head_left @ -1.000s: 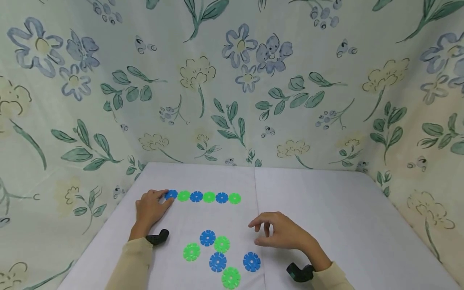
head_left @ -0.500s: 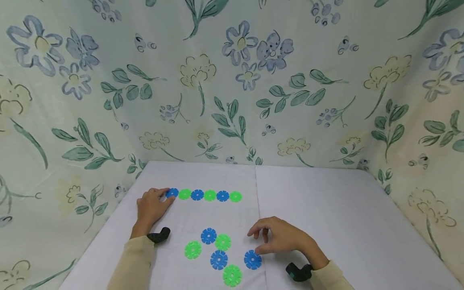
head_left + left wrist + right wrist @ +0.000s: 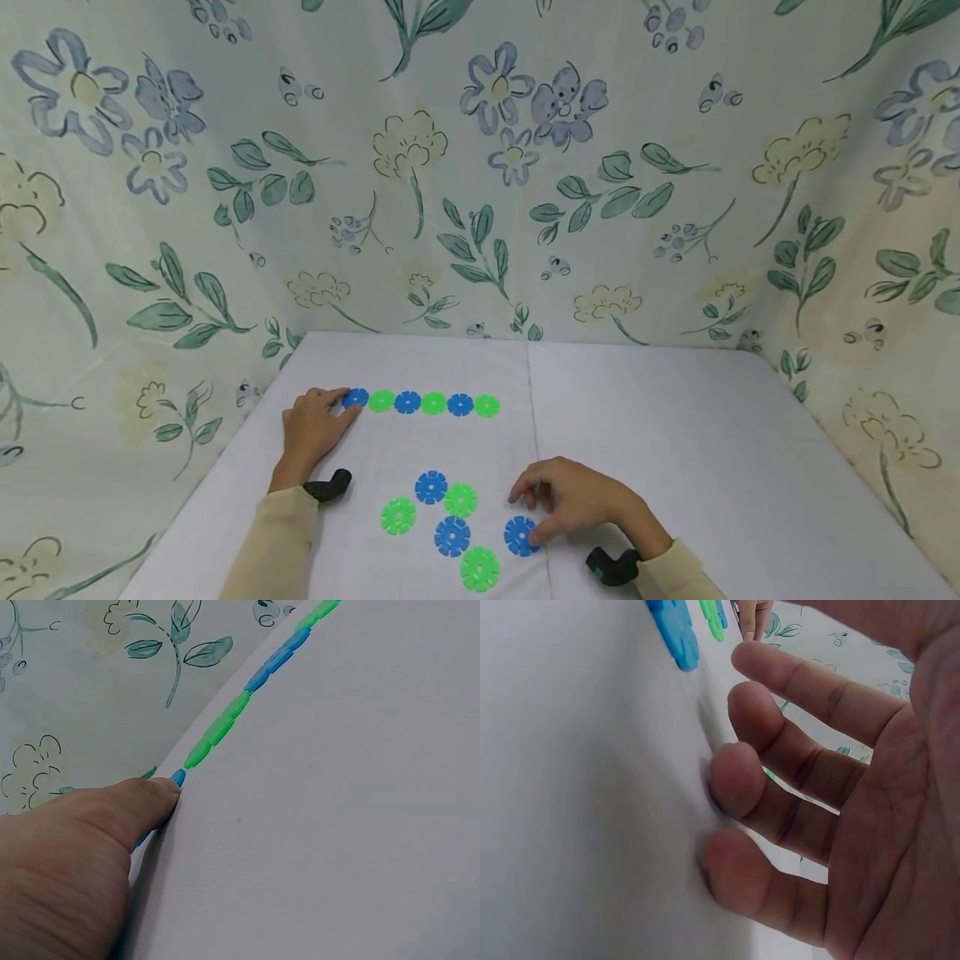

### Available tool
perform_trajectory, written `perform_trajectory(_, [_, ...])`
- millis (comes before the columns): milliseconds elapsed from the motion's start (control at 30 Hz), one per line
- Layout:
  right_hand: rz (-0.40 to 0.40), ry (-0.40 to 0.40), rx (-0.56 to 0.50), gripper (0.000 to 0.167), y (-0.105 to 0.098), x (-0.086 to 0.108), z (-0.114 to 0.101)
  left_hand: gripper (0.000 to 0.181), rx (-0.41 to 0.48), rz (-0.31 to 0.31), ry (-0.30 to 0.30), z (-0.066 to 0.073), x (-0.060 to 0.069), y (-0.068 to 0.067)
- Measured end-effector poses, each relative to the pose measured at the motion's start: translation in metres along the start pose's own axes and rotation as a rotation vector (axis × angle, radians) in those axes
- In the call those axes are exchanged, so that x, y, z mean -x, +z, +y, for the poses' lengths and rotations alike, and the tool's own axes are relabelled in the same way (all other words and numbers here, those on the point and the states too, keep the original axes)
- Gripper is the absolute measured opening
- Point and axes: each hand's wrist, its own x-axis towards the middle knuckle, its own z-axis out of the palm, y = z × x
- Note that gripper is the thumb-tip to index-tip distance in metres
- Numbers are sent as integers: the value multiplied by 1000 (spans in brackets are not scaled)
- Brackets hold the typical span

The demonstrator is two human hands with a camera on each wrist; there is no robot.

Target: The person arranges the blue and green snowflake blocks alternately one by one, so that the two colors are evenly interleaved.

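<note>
On the far left of the head view hangs the floral curtain (image 3: pixel 187 300), which covers also the top and the right side; at the lower left comes the left sleeve (image 3: pixel 273 537); above it the left hand (image 3: pixel 311 427), near the middle left, pinches the end disc (image 3: pixel 357 398), a blue one, between thumb and forefinger; in the left wrist view this thumb lies on the edge of the disc, left of centre. From the end disc the row (image 3: pixel 433 404) goes to the right on the white table (image 3: pixel 637 417), edge to edge; its next colours are green, blue, green, blue, green. At the bottom centre lie, from left to right, the left green disc (image 3: pixel 398 516), the upper blue disc (image 3: pixel 431 487), the lower blue disc (image 3: pixel 452 536), the middle green disc (image 3: pixel 461 500) and the bottom green disc (image 3: pixel 479 569); then the right blue disc (image 3: pixel 521 536), a little apart. The right hand (image 3: pixel 573 498), lower right of centre, has its thumb over the right edge of this disc; its fingers are spread and bent, and do not pinch; whether the thumb presses, I cannot tell; the right sleeve (image 3: pixel 678 575) follows at the bottom right.
</note>
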Motion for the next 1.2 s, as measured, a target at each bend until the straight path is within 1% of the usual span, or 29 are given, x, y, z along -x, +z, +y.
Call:
perform_trajectory(267, [-19, 22, 49, 47, 2, 0, 3, 52, -5, 14, 7, -1, -1, 2])
perform_trajectory(600, [-24, -22, 97, 46, 6, -1, 7, 51, 8, 17, 14, -2, -1, 1])
perform_trajectory(733, [-22, -29, 99, 44, 7, -2, 8, 51, 6, 15, 21, -2, -1, 1])
perform_trajectory(967, [-25, -46, 103, 42, 8, -3, 8, 52, 17, 5, 13, -3, -1, 0])
perform_trajectory(1200, [-32, -39, 109, 40, 7, -3, 6, 52, 22, 4, 20, -3, 0, -1])
